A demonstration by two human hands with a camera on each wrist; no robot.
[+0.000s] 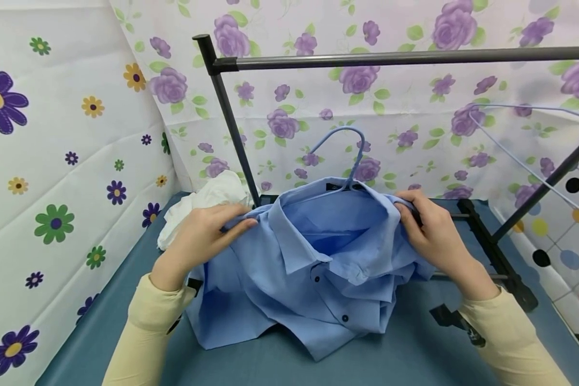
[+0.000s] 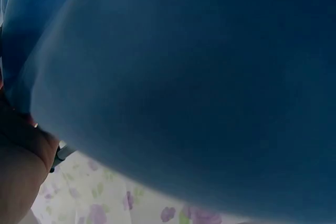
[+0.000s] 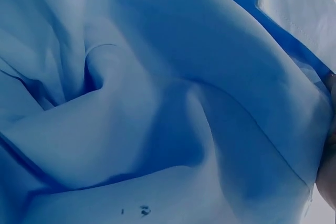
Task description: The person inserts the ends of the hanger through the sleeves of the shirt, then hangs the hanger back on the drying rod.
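A blue button shirt (image 1: 270,289) hangs on a blue hanger (image 1: 362,145), whose hook sticks up out of the open collar. My left hand (image 1: 200,236) pinches the shirt's shoulder on the left, thumb in front. At the other shoulder my right hand (image 1: 434,230) pinches the fabric the same way. The lower part of the shirt droops in folds over the table. In the left wrist view, dark blue cloth (image 2: 184,87) fills most of the frame and the fingertips are hidden. Folds of the shirt (image 3: 157,103) fill the right wrist view.
Behind the shirt stands a dark metal rack with a horizontal bar (image 1: 391,58). A second hanger (image 1: 516,158) is at the right. White bunched cloth (image 1: 205,206) lies at the back left of the blue-covered table (image 1: 231,370). Flowered sheets surround the table.
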